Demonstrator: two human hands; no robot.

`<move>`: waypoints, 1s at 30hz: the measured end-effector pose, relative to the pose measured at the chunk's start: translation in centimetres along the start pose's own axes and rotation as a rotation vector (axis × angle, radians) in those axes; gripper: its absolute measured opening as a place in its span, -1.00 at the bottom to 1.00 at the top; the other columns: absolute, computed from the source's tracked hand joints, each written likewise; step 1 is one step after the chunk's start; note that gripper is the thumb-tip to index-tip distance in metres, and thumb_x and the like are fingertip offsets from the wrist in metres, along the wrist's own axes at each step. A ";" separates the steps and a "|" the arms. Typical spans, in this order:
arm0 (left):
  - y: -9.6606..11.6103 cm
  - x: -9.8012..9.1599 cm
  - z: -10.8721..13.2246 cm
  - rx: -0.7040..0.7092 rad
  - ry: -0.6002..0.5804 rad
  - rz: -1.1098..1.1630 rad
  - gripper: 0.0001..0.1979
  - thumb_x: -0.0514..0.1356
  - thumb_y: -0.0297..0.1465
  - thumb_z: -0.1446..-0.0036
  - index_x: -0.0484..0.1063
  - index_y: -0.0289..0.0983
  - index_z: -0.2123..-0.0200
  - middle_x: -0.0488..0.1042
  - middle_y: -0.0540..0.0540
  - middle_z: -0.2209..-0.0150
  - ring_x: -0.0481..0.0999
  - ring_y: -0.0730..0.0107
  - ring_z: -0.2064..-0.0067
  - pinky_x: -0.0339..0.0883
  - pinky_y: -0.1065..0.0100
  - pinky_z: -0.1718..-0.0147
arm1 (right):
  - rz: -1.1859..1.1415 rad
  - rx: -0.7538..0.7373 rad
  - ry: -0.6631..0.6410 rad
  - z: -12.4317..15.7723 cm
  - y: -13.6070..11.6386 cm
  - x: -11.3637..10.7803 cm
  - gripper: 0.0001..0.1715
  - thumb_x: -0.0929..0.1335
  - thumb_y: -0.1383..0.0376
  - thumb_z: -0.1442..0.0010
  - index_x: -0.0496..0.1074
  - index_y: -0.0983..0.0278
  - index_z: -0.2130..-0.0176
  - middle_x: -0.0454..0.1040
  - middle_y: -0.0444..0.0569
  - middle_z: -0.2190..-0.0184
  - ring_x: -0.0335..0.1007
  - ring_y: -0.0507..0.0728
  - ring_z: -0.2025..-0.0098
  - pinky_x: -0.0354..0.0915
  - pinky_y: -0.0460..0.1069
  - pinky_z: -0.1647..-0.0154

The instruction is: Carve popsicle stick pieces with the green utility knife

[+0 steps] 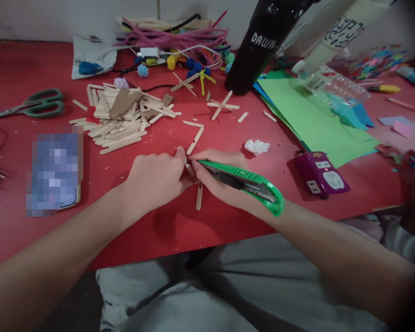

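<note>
The left hand (157, 175) and right hand (221, 175) meet at their fingertips, low over the red desk (134, 242). The right is closed around a green plastic utility knife with a black slider (242, 177). The left is curled, its fingers mostly hidden; a small pale piece of wood (189, 168) shows between the two, but I cannot tell which hand grips it.

The utility knife slants across the right hand, its rounded tail toward the right forearm and the near edge, its front end pointing at the left fingertips. Whether any blade stands out there is hidden.

Just below the meeting point lies a narrow, round-ended wooden craft stick (199, 197), its long axis running almost straight away from the person. Its far end disappears behind the fingers, so contact cannot be judged. The right hand seems slightly nearer. Just beyond the fingertips, a notched wooden stick piece (195, 140) leans away to the right.

Red surface stretches between the craft stick and the near edge, with grey trousers (193, 304) past it. To the right, a purple multi-socket power adapter (323, 173) stands well apart; beyond the right hand lies a crumpled white tissue (257, 147). Beyond the left, a heap of pale wooden sticks (115, 133) limits room on that side.
</note>
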State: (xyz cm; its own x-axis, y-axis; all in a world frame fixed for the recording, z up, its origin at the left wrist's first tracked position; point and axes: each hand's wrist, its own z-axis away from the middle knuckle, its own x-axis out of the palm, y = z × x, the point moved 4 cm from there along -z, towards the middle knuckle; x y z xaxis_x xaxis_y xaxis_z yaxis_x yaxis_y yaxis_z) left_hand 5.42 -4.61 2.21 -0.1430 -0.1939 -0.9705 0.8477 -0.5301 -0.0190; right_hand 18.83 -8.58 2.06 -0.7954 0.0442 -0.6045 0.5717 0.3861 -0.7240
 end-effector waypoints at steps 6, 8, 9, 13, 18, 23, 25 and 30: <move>-0.1 -0.1 0.1 0.000 -0.003 0.007 -0.27 -0.05 0.05 -0.19 0.20 -0.30 -0.27 0.59 -0.31 0.23 0.59 -0.12 0.17 0.37 0.18 0.34 | 0.004 0.066 -0.081 -0.6 -0.9 -0.2 -0.85 0.28 0.35 -0.26 0.45 0.26 0.29 0.51 -0.11 0.43 0.42 0.02 0.39 0.34 -0.09 0.36; -0.1 -0.2 0.0 -0.016 -0.009 0.007 -0.24 -0.10 0.11 -0.18 0.22 -0.28 -0.26 0.59 -0.32 0.22 0.59 -0.14 0.17 0.36 0.16 0.33 | 0.018 0.084 -0.072 -0.7 -1.0 -0.3 -0.84 0.27 0.34 -0.26 0.45 0.25 0.31 0.52 -0.12 0.43 0.43 0.02 0.38 0.35 -0.09 0.35; -0.2 -0.2 -0.1 -0.021 -0.012 0.008 -0.22 -0.12 0.13 -0.17 0.23 -0.27 -0.25 0.59 -0.32 0.22 0.59 -0.14 0.17 0.36 0.16 0.33 | 0.022 0.086 -0.055 -0.7 -1.0 -0.4 -0.85 0.28 0.34 -0.26 0.45 0.25 0.31 0.52 -0.12 0.43 0.43 0.02 0.39 0.35 -0.09 0.36; -0.1 -0.3 -0.2 -0.005 -0.014 0.006 -0.24 -0.13 0.13 -0.18 0.27 -0.27 -0.22 0.59 -0.32 0.23 0.59 -0.15 0.20 0.36 0.14 0.34 | 0.027 0.079 -0.018 -0.6 -0.9 -0.3 -0.87 0.30 0.34 -0.24 0.46 0.26 0.30 0.54 -0.12 0.42 0.43 0.01 0.43 0.34 -0.10 0.40; 0.0 -0.2 -0.2 0.019 0.005 -0.017 -0.29 -0.05 0.04 -0.19 0.24 -0.30 -0.24 0.60 -0.32 0.27 0.60 -0.14 0.23 0.36 0.17 0.38 | 0.037 0.015 -0.014 -0.3 -0.5 0.0 -0.83 0.29 0.36 -0.23 0.47 0.27 0.34 0.53 -0.12 0.44 0.40 -0.01 0.47 0.32 -0.10 0.42; 0.1 -0.3 -0.1 0.028 -0.012 -0.030 -0.31 -0.02 -0.01 -0.19 0.22 -0.30 -0.25 0.60 -0.31 0.28 0.60 -0.13 0.21 0.36 0.17 0.37 | 0.041 -0.007 -0.021 -0.1 -0.4 0.0 -0.86 0.29 0.35 -0.22 0.45 0.25 0.32 0.50 -0.14 0.46 0.37 -0.02 0.50 0.31 -0.11 0.44; 0.1 -0.4 -0.1 0.028 -0.032 -0.044 -0.33 -0.02 -0.03 -0.21 0.21 -0.30 -0.27 0.60 -0.31 0.27 0.60 -0.09 0.21 0.35 0.19 0.36 | 0.043 -0.005 -0.036 -0.1 -0.5 0.0 -0.86 0.28 0.35 -0.23 0.44 0.25 0.34 0.50 -0.13 0.46 0.36 -0.01 0.49 0.31 -0.11 0.45; 0.4 -0.2 0.0 0.039 -0.030 -0.070 -0.30 -0.03 -0.06 -0.23 0.13 -0.36 -0.31 0.60 -0.32 0.30 0.60 -0.04 0.23 0.35 0.20 0.36 | 0.055 -0.007 -0.023 -0.1 -0.6 -0.2 -0.85 0.28 0.35 -0.24 0.44 0.25 0.33 0.51 -0.12 0.46 0.38 -0.01 0.48 0.33 -0.11 0.42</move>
State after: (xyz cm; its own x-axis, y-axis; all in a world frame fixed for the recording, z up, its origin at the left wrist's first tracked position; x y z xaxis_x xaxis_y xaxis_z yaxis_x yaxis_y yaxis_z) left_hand 5.75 -4.76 2.42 -0.2169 -0.1794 -0.9596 0.8149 -0.5745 -0.0768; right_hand 18.60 -8.76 2.62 -0.7578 0.0443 -0.6509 0.6129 0.3904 -0.6870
